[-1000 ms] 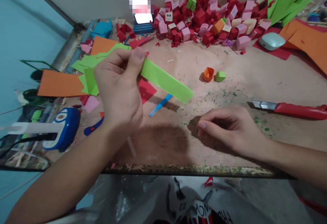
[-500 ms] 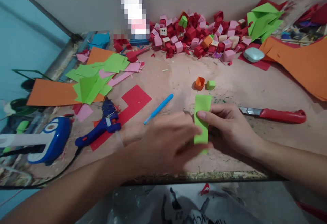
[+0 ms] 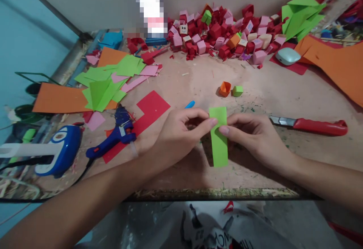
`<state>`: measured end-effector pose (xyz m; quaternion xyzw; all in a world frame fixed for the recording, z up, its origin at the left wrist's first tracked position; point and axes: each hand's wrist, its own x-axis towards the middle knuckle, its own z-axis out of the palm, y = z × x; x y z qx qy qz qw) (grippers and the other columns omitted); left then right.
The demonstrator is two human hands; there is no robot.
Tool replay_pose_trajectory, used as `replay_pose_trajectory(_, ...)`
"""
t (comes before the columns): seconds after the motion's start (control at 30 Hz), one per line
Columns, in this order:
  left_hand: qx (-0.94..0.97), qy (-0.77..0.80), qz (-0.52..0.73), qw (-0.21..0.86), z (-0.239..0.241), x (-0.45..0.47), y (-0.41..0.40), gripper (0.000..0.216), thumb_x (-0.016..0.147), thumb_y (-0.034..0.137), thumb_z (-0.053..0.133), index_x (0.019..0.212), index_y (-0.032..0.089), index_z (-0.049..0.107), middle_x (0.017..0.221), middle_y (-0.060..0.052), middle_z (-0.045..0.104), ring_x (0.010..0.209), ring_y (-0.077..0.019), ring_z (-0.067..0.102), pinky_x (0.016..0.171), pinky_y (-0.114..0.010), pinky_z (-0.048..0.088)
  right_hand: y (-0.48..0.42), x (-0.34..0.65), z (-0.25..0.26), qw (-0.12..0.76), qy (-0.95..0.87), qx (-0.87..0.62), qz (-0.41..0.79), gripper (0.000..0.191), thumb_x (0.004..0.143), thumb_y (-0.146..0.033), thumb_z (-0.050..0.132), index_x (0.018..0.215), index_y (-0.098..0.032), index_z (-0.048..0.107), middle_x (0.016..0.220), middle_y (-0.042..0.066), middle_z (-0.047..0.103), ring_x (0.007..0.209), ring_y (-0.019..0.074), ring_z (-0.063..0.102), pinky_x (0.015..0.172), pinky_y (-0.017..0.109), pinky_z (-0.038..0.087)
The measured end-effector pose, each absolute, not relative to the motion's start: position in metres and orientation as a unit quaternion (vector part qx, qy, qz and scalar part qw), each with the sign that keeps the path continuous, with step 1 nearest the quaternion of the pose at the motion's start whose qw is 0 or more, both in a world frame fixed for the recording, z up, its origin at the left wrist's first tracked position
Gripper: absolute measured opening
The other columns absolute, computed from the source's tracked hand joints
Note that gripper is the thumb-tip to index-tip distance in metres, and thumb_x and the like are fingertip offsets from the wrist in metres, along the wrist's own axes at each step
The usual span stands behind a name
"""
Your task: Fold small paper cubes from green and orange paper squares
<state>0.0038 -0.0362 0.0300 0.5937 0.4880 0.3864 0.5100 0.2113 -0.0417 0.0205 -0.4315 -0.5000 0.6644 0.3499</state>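
Note:
A strip of bright green paper [image 3: 219,148] stands lengthwise between my two hands, raised a little over the table. My left hand [image 3: 185,131] pinches its left edge near the top, thumb in front. On the opposite edge, my right hand [image 3: 252,135] grips it between thumb and fingers. Just beyond the strip sit a small open orange paper box [image 3: 225,89] and a small green paper cube [image 3: 237,91]. A blue pen [image 3: 190,104] is mostly hidden behind my left hand. To the right of my right hand lies a red-handled knife [image 3: 320,126].
A blue glue gun [image 3: 121,133] rests on a red paper piece [image 3: 153,105] at the left, its cord trailing to the front edge. Green paper sheets [image 3: 99,94] lie behind it. Many red and pink paper cubes [image 3: 215,31] are heaped along the wall. Orange sheets [image 3: 334,67] lie far right.
My left hand, blurred across the strip's lower part before, has moved up and now pinches its upper left edge. The strip shows in full, and the pen is more covered.

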Motion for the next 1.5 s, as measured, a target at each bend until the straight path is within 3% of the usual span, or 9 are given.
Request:
replay_pose_trajectory(0.13,0.578,0.488,0.4,0.518,0.0306,0.0019,-0.0365,0.025,0.092,0.033,0.079,0.075,0.016,0.072,0.07,0.001,0.066,0.064,-0.01,0.059,0.059,-0.02,0.047,-0.0398,0.2105,0.021,0.381,-0.481,-0.432,0.661,0.02,0.09,-0.037,0.088,0.084,-0.02,0.08,0.071,0.0,0.068,0.063,0.0122,0.058,0.059,0.025,0.047)
replay_pose_trajectory(0.3,0.559,0.455,0.389,0.574,0.0287,0.0015,-0.0347,0.017,0.087,0.034,0.083,0.087,0.017,0.079,0.085,-0.002,0.076,0.077,-0.0147,0.069,0.07,-0.023,0.056,-0.0374,0.208,0.0208,0.404,-0.473,-0.439,0.648,0.02,0.089,-0.038,0.089,0.087,-0.02,0.079,0.07,-0.001,0.068,0.062,0.0113,0.057,0.058,0.024,0.047)
replay_pose_trajectory(0.47,0.554,0.471,0.38,0.572,0.0265,0.0034,-0.0342,0.016,0.082,0.03,0.089,0.084,0.018,0.079,0.08,-0.001,0.075,0.071,-0.0132,0.068,0.065,-0.023,0.054,-0.0357,0.207,0.0226,0.409,-0.466,-0.463,0.633,0.021,0.087,-0.037,0.091,0.088,-0.021,0.078,0.071,0.0,0.071,0.061,0.0118,0.06,0.056,0.024,0.048)
replay_pose_trajectory(0.6,0.539,0.462,0.387,0.588,0.0277,0.0044,-0.0324,0.018,0.077,0.03,0.093,0.082,0.019,0.08,0.081,-0.001,0.078,0.072,-0.0141,0.071,0.067,-0.023,0.057,-0.0365,0.2083,0.0228,0.4,-0.462,-0.429,0.666,0.02,0.083,-0.032,0.094,0.094,-0.022,0.081,0.084,0.002,0.078,0.07,0.0139,0.067,0.064,0.026,0.054)
replay_pose_trajectory(0.8,0.54,0.479,0.395,0.568,0.0299,0.0022,-0.0305,0.024,0.078,0.037,0.092,0.079,0.017,0.079,0.075,-0.002,0.075,0.068,-0.0136,0.068,0.064,-0.024,0.055,-0.0367,0.2104,0.0189,0.368,-0.459,-0.37,0.719,0.043,0.078,-0.027,0.097,0.119,-0.025,0.082,0.101,0.004,0.082,0.086,0.0195,0.074,0.079,0.033,0.059)
replay_pose_trajectory(0.97,0.538,0.48,0.399,0.566,0.0295,0.0012,-0.0306,0.023,0.081,0.036,0.089,0.079,0.017,0.076,0.077,-0.002,0.074,0.071,-0.0135,0.067,0.067,-0.024,0.055,-0.0361,0.2089,0.0225,0.37,-0.442,-0.368,0.729,0.042,0.082,-0.026,0.095,0.122,-0.026,0.083,0.108,0.005,0.082,0.093,0.0209,0.075,0.082,0.033,0.06)
replay_pose_trajectory(1.07,0.528,0.487,0.421,0.554,0.0277,-0.0008,-0.0306,0.023,0.086,0.036,0.085,0.083,0.017,0.073,0.08,-0.001,0.072,0.073,-0.013,0.067,0.068,-0.024,0.056,-0.0369,0.208,0.0236,0.382,-0.407,-0.37,0.743,0.045,0.083,-0.03,0.094,0.126,-0.028,0.081,0.111,0.005,0.082,0.088,0.0198,0.074,0.079,0.033,0.061)
replay_pose_trajectory(1.27,0.536,0.508,0.43,0.52,0.0239,-0.0022,-0.0306,0.021,0.092,0.037,0.079,0.093,0.02,0.067,0.081,0.0,0.07,0.069,-0.0128,0.066,0.06,-0.022,0.054,-0.0363,0.2072,0.023,0.358,-0.411,-0.381,0.747,0.051,0.079,-0.031,0.097,0.127,-0.028,0.079,0.09,0.002,0.078,0.071,0.0162,0.067,0.061,0.027,0.055)
replay_pose_trajectory(1.5,0.569,0.498,0.405,0.514,0.0274,0.0001,-0.0333,0.025,0.089,0.034,0.082,0.107,0.02,0.072,0.091,-0.002,0.073,0.078,-0.0137,0.069,0.066,-0.022,0.055,-0.036,0.2098,0.0193,0.38,-0.389,-0.376,0.75,0.045,0.08,-0.028,0.097,0.122,-0.028,0.079,0.1,0.003,0.081,0.075,0.015,0.07,0.068,0.028,0.059)
